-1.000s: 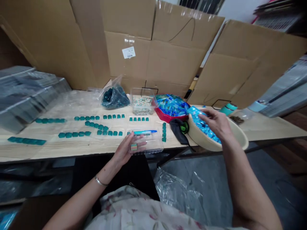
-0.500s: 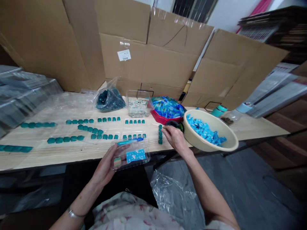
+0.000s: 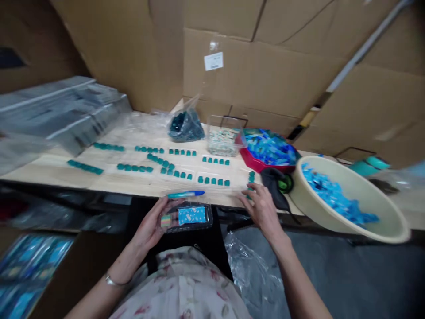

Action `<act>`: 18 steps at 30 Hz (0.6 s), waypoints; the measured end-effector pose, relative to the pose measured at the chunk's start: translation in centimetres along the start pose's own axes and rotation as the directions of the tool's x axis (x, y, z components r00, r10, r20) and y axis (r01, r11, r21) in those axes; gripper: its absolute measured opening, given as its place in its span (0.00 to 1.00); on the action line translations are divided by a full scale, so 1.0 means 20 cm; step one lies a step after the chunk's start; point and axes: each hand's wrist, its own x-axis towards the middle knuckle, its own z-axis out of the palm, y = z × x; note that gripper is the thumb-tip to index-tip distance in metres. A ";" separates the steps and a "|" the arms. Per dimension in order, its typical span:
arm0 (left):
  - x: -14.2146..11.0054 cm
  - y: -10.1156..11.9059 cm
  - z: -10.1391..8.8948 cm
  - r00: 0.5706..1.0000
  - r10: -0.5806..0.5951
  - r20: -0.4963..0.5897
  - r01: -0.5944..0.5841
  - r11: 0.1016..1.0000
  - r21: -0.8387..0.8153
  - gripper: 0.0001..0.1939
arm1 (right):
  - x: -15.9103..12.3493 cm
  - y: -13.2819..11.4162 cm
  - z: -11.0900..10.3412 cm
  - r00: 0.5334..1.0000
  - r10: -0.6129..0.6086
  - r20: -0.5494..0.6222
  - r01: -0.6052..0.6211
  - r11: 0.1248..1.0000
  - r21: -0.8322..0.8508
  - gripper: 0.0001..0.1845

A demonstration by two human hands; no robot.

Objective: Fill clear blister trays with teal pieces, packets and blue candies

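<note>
My left hand is closed around the left side of a clear plastic box, held at the table's front edge. In the box lie a blue pen, a small striped block and a blue packet with pale dots. My right hand reaches over a short column of teal pieces. Its fingers are bent and look apart, with thumb and index around the nearer pieces, which they partly hide. No piece shows lifted in it.
Rows of teal pieces lie across the wooden table. Behind them stand a plastic bag, a clear tub and a red tray of blue pens. A cream basin with blue packets stands right, beside a black pouch.
My right hand has left the basin for the column of teal pieces. The dotted blue packet now lies in the box in my left hand. The view has swung left.
</note>
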 end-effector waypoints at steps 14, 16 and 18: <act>-0.30 0.17 -0.52 0.895 0.259 -0.364 -0.294 0.955 -0.044 0.16 | 0.54 -0.67 0.28 0.883 -0.470 -0.008 0.447 0.832 0.328 0.11; -0.33 0.17 -0.55 0.879 0.288 -0.380 -0.326 0.945 -0.039 0.16 | 0.59 -0.81 0.37 0.853 -0.519 0.057 0.498 0.840 0.216 0.12; -0.34 0.16 -0.58 0.864 0.303 -0.402 -0.347 0.937 -0.039 0.16 | 0.62 -0.93 0.47 0.844 -0.526 0.108 0.519 0.851 0.081 0.10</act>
